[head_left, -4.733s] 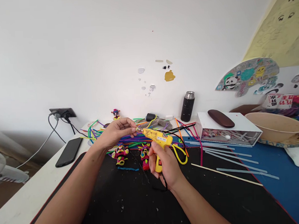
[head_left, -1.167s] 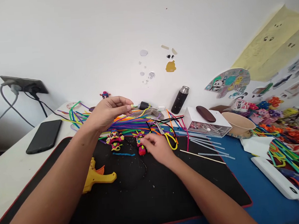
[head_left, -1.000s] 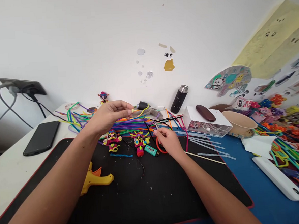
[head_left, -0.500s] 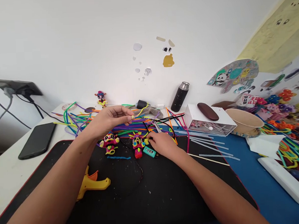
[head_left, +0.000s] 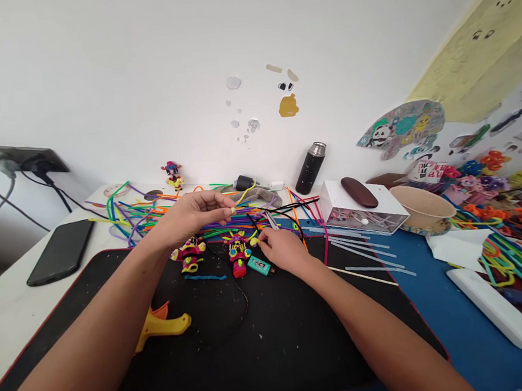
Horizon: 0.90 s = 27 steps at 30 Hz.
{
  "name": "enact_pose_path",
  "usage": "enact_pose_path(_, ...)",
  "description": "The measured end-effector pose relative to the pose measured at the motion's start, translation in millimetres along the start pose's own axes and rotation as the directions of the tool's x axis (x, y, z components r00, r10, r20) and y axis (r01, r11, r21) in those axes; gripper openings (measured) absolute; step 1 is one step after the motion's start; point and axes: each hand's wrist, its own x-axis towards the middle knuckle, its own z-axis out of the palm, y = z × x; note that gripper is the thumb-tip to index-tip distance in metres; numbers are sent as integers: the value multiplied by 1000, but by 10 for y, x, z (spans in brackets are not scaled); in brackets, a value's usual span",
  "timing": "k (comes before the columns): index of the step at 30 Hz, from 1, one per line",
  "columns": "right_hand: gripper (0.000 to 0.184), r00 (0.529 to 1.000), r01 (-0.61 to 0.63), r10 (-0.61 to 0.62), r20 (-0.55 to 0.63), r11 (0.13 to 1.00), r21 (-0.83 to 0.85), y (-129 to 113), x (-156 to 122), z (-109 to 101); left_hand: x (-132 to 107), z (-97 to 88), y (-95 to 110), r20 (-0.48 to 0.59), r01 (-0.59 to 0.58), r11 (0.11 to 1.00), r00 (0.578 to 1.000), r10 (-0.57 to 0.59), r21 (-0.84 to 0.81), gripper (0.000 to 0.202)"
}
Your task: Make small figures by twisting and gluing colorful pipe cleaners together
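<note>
My left hand (head_left: 195, 214) is raised over the bundle of pipe cleaners (head_left: 216, 229), thumb and forefinger pinching a small pale-yellow piece (head_left: 233, 211). My right hand (head_left: 284, 250) rests lower on the mat, its fingers closed at a yellow fuzzy piece (head_left: 254, 242) beside a pink and yellow pipe-cleaner doll (head_left: 238, 253). Just below those fingers lies a teal lighter (head_left: 259, 265). A second doll (head_left: 189, 259) lies left of it, partly behind my left wrist. Scissors (head_left: 271, 220) lie just beyond my right hand.
A yellow glue gun (head_left: 167, 325) sits by my left forearm, with a blue twisted piece (head_left: 205, 277) above it. Clear glue sticks (head_left: 366, 254) lie to the right. Behind stand a black flask (head_left: 311, 169) and a white box (head_left: 389, 202). A phone (head_left: 61, 252) lies left.
My left hand has dipped slightly, with the pale-yellow piece still pinched. My right hand stays by the doll. The whole view has shifted a little.
</note>
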Motion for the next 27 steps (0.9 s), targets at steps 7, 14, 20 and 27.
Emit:
enact_pose_path(7, 18, 1000, 9, -6, -19, 982, 189, -17, -180, -149, 10, 310, -64, 113, 6, 997, 994, 3, -74, 26)
enact_pose_path(14, 12, 1000, 4, -7, 7, 939, 343, -170, -296, -222, 2, 509, -130, 177, 87, 978, 983, -52, -192, 25)
enact_pose_path(20, 16, 999, -25, 3, 44, 864, 503, -134, -285, -234, -4, 523, -136, 154, 74, 977, 987, -43, -201, 25)
enact_pose_path(27, 16, 993, -57, -30, 114, 723, 689, -130, -288, -239, -4, 636, -180, 151, 78, 967, 988, -41, -245, 25)
